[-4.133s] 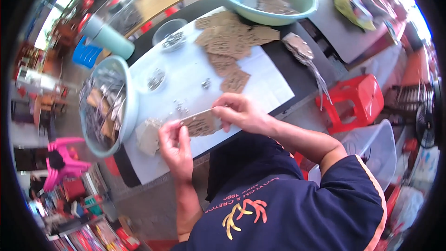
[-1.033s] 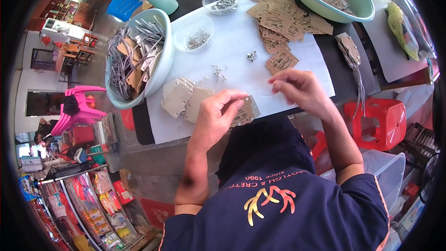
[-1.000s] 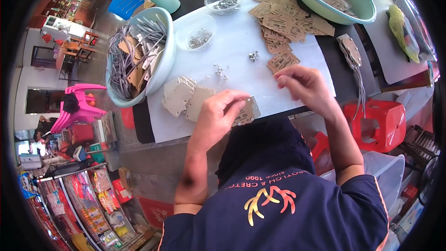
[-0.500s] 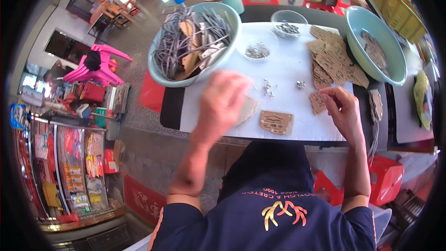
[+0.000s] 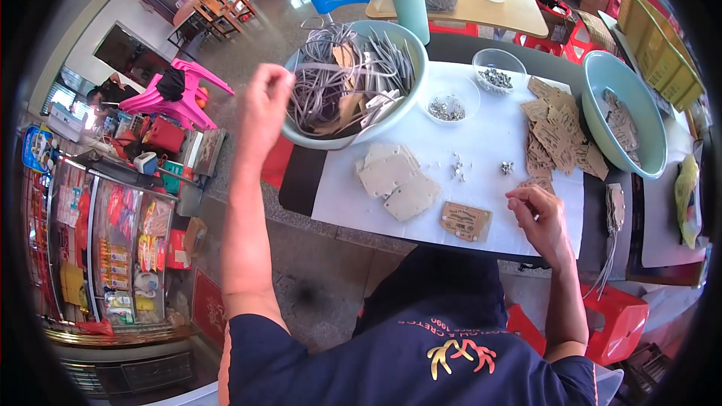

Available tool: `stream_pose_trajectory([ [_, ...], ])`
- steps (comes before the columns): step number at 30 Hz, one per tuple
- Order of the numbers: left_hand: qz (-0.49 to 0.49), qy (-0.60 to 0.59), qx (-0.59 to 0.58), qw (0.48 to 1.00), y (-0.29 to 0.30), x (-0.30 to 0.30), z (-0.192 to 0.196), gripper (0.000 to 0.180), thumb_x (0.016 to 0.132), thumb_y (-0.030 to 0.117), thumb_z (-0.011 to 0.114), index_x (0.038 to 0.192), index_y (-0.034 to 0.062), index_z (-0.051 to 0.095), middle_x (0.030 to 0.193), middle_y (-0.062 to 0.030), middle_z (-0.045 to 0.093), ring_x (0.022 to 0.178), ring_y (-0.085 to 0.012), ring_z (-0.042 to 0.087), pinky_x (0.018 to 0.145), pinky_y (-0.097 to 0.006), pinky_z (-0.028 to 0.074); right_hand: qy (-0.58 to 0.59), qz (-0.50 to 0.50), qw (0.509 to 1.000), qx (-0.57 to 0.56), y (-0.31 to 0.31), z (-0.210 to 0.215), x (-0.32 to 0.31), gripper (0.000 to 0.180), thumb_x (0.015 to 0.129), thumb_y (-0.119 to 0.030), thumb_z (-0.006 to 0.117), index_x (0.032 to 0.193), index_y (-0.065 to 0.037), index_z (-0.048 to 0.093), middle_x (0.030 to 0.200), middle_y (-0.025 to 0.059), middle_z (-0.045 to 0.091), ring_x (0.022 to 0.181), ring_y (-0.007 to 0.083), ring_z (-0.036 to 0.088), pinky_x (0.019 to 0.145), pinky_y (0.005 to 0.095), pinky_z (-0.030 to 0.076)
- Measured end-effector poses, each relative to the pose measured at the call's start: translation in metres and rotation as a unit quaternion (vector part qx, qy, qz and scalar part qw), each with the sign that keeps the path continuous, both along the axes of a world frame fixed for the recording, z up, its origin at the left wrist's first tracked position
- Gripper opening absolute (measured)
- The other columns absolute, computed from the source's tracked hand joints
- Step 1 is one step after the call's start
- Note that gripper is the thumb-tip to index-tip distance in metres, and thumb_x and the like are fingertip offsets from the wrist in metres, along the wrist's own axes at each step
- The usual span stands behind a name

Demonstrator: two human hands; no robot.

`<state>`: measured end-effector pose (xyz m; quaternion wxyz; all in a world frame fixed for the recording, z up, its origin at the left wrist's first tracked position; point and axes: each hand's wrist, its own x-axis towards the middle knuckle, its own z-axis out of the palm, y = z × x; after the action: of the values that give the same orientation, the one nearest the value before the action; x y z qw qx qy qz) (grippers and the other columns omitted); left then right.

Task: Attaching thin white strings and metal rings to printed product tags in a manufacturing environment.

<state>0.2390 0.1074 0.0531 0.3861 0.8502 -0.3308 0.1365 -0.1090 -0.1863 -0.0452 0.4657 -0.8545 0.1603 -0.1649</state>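
Over on the left, your left hand (image 5: 269,98) pinching a grey cord (image 5: 325,68) at the blue basin (image 5: 418,68), right hand (image 5: 540,224) kinda curled by the tan card (image 5: 465,222), can't tell if gripping

At the far edge of the table (image 5: 296,197), 1 teal tumbler (image 5: 407,1); well beyond the left edge, pink chairs (image 5: 153,98).

A dark navy short-sleeved shirt (image 5: 391,368) — its sleeves (image 5: 259,353) edged in pale orange trim (image 5: 225,365) — carries a branching print (image 5: 462,355), golden yellow on one side and red-orange on the other, beside curved reddish lettering (image 5: 451,328). The forearms (image 5: 248,248) and hands (image 5: 543,222) are bare.
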Motion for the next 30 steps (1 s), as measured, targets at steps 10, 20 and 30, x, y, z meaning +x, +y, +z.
stream_pose_trajectory([
  [10,-0.154,-0.083,-0.296,0.939,-0.020,-0.045,0.103,0.017,0.103,0.016,0.058,0.112,0.0006,0.058,0.095,-0.0113,0.070,0.080,-0.0155,0.068,0.073,-0.025,0.053,-0.015,0.023,0.998,0.050,0.015,0.014,0.007,0.012,0.092,-0.008,0.069,0.100,0.000,0.071,0.077,0.0070,0.064,0.061,0.0114,0.060,0.056,0.0265,0.047],
  [20,-0.354,-0.098,-0.177,0.913,-0.079,-0.132,0.111,0.013,0.100,0.007,0.062,0.110,-0.0013,0.063,0.088,-0.0068,0.069,0.073,-0.0096,0.062,0.068,-0.022,0.050,-0.301,0.149,0.919,0.208,0.054,0.108,0.056,0.067,0.091,-0.013,0.073,0.150,-0.005,0.042,0.137,0.0131,0.058,0.084,0.0067,0.060,0.072,0.0224,0.052],
  [30,-0.474,0.242,0.048,0.845,-0.087,-0.075,0.082,0.030,0.098,0.022,0.067,0.117,-0.0017,0.064,0.084,0.0004,0.063,0.076,-0.0042,0.058,0.070,-0.019,0.046,-0.234,0.036,0.931,0.278,0.027,0.142,0.049,0.024,0.100,-0.021,0.063,0.106,0.000,0.072,0.066,-0.0057,0.053,0.052,-0.0008,0.039,0.047,0.0170,0.030],
])
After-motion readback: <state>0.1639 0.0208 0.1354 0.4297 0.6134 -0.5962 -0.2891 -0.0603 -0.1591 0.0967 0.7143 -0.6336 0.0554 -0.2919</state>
